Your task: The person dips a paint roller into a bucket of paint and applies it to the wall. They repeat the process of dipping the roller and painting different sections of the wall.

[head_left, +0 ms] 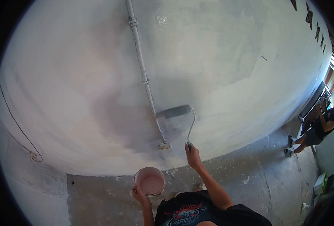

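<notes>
My right hand (193, 157) is wrapped round the handle of a paint roller (177, 111). The roller's sleeve lies against the pale wall (219, 75), its left end right beside a white pipe (145, 81) that runs down the wall. Below and left of it, my left hand (139, 195) grips the rim of a pinkish bucket (150, 181), which is tilted so its inside faces me. Pale residue coats the bucket's inner wall and bottom.
A small socket box (165, 145) sits at the pipe's lower end. A cable (18, 128) hangs on the left wall. A nail (264, 58) sticks out at the right. Another person (321, 124) stands far right. Paint flecks dot the concrete floor (246, 188).
</notes>
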`<action>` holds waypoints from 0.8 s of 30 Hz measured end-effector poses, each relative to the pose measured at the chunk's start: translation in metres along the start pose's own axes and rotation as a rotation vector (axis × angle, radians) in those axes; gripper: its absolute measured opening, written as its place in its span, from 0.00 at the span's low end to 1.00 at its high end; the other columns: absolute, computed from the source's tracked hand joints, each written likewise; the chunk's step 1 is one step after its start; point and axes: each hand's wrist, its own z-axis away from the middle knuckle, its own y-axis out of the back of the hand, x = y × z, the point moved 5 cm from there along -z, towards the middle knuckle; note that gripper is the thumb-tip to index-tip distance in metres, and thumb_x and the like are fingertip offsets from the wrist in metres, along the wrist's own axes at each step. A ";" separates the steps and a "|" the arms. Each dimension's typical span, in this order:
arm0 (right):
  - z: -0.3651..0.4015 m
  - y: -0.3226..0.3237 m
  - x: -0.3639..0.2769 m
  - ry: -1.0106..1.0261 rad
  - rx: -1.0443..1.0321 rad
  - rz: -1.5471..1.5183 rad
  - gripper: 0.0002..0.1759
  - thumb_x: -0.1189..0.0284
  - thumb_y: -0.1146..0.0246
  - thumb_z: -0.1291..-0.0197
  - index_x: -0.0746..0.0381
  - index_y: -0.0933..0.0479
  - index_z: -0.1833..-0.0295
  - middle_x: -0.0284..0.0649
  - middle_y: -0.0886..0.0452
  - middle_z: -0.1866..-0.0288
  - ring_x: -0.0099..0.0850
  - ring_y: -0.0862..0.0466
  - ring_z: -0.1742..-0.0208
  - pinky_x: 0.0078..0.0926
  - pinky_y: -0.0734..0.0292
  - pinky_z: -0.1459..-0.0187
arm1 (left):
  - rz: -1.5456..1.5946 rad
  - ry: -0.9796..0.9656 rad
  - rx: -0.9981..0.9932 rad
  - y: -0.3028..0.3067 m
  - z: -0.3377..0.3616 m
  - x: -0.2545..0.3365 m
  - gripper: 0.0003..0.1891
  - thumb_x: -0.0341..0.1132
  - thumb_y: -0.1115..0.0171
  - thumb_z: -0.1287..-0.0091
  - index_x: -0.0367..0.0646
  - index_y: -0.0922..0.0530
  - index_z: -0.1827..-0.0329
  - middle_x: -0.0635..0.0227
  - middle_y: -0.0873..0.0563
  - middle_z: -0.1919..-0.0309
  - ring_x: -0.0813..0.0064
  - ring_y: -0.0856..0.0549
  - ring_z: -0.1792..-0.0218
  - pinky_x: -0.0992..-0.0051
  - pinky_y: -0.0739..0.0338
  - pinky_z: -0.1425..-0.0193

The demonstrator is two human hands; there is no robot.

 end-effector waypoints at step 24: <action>0.020 0.099 0.043 -0.279 0.103 -0.187 0.34 0.43 0.57 0.24 0.58 0.35 0.76 0.28 0.36 0.87 0.19 0.34 0.87 0.22 0.38 0.84 | -0.067 0.005 -0.056 -0.026 -0.010 -0.004 0.25 0.52 0.41 0.27 0.31 0.23 0.53 0.57 0.17 0.56 0.68 0.16 0.56 0.68 0.21 0.52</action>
